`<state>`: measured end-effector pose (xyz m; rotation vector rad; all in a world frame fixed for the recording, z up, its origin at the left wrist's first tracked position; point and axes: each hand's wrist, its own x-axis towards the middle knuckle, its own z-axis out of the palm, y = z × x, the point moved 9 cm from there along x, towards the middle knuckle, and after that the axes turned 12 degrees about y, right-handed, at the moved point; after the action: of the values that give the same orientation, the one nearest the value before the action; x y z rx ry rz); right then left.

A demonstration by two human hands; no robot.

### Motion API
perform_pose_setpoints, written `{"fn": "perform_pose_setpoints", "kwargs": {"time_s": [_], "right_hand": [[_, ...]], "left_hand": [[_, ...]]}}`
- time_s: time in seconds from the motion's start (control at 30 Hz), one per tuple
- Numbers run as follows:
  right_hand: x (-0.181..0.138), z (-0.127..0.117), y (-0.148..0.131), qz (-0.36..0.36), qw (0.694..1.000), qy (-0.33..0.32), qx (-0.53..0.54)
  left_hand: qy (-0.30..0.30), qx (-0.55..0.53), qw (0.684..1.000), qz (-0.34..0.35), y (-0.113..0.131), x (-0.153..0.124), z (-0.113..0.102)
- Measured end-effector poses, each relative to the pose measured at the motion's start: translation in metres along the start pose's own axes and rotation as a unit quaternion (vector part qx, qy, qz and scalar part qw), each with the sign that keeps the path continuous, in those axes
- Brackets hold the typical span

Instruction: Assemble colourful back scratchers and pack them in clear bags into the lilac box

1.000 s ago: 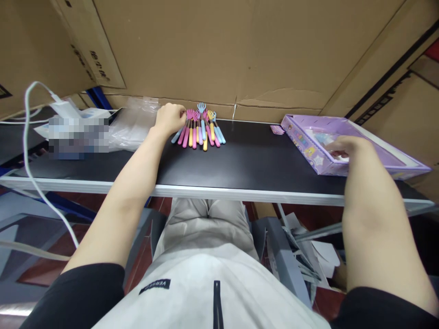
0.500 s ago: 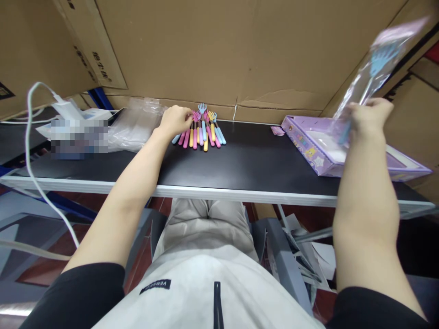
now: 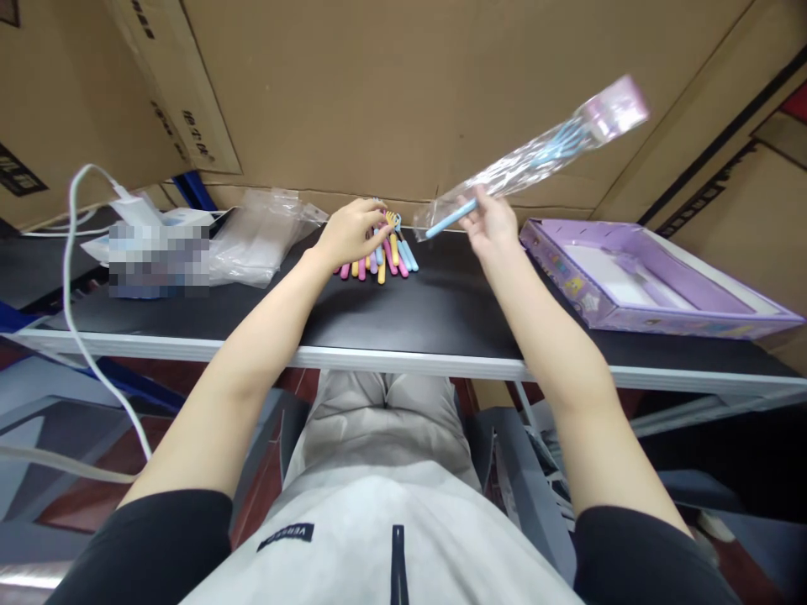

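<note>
In the head view my right hand (image 3: 493,223) grips a light-blue back scratcher (image 3: 450,218) inside a clear plastic sleeve with a pink header. Its claw end points up and right, and its handle end points down and left. My left hand (image 3: 354,235) is over a pile of back scratchers (image 3: 394,256) with pink, yellow, purple and blue handles. The fingers are apart and the thumb reaches towards the handles. This hand hides the left part of the pile.
A purple open box (image 3: 687,311) sits on the right of the black tabletop (image 3: 429,311). Clear plastic bags (image 3: 255,239) lie left of the pile. A white cable (image 3: 71,260) loops at far left. Cardboard walls (image 3: 353,92) close off the back.
My right hand has moved left from above the purple box with the bagged back scratcher, which now tilts closer to flat. My left hand has shifted right, further over the pile.
</note>
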<state>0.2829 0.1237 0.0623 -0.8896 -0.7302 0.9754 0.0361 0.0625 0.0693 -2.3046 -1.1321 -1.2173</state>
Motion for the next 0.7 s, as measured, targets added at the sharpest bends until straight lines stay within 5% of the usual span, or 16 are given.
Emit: {"fn": "perform_pose_setpoints", "kwargs": {"time_s": [0.13, 0.33, 0.7], "right_hand": [[-0.011, -0.002, 0.04, 0.006, 1.0, -0.007, -0.005], [-0.041, 0.004, 0.05, 0.052, 0.999, 0.005, 0.015], [-0.05, -0.002, 0.058, 0.09, 0.994, 0.061, 0.025]], "left_hand": [[-0.015, -0.025, 0.997, 0.065, 0.021, 0.0, 0.011], [-0.044, -0.04, 0.992, 0.107, 0.031, -0.005, 0.031], [-0.08, -0.043, 0.995, 0.041, 0.029, -0.002, 0.029]]}}
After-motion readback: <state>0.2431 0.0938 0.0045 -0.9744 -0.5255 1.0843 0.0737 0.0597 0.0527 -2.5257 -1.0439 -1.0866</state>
